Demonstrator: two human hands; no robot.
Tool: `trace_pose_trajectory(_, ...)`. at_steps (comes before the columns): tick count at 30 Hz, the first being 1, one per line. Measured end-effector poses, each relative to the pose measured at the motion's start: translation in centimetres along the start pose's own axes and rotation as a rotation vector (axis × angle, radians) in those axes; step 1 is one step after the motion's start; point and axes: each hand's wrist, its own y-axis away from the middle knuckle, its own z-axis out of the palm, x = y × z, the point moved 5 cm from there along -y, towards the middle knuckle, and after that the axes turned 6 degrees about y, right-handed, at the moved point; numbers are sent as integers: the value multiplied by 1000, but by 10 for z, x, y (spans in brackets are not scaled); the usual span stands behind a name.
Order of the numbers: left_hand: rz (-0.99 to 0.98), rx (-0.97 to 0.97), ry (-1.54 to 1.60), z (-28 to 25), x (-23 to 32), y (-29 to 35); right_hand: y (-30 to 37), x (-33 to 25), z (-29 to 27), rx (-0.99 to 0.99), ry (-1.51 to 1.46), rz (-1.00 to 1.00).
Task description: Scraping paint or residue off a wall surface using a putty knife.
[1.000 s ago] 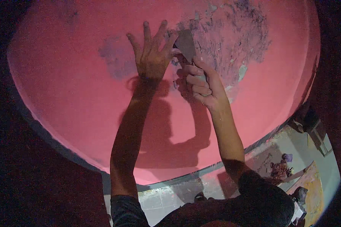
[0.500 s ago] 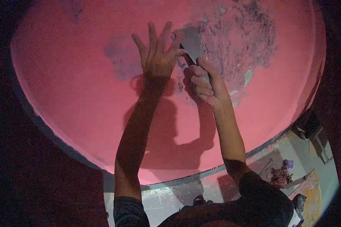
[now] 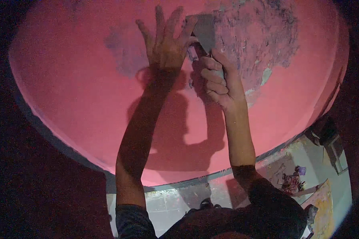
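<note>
My right hand point(image 3: 220, 81) is closed around the handle of a putty knife point(image 3: 205, 32) with a wide, flat, grey blade. The blade points away from me and lies against a large, curved pink surface point(image 3: 79, 115), at the left edge of a rough grey-purple patch point(image 3: 253, 47). To the left of the knife, my left hand point(image 3: 165, 49) is spread over the pink surface. Its fingers are apart, and the thumb side is close to the blade or touching it. A pale lump of filler-like paste point(image 3: 266, 75) sticks to the patch's lower right edge.
A smaller grey-purple patch point(image 3: 123, 53) lies left of my hands. Shadows of my head and arms fall across the pink surface. Beyond its near rim is a pale tiled floor point(image 3: 163, 205) with scraps point(image 3: 293, 181) and a paint-stained board point(image 3: 323, 207) at the lower right.
Both hands and the putty knife have moved a little farther from me along the pink surface. The view has also shifted slightly. My grip on the knife is unchanged.
</note>
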Motion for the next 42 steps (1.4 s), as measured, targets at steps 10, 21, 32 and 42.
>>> trace_pose_trajectory(10,-27,-91,48,3,4,1,-4,-2,2,-202,131,-106)
trace_pose_trajectory(21,-57,-52,26,8,2,-8,-2,-8,7,-212,124,-71)
trace_pose_trajectory(32,-56,-159,-153,13,5,-23,-11,-24,15,-290,206,30)
trace_pose_trajectory(42,-49,-37,-36,18,9,-23,-8,-33,8,-281,194,79)
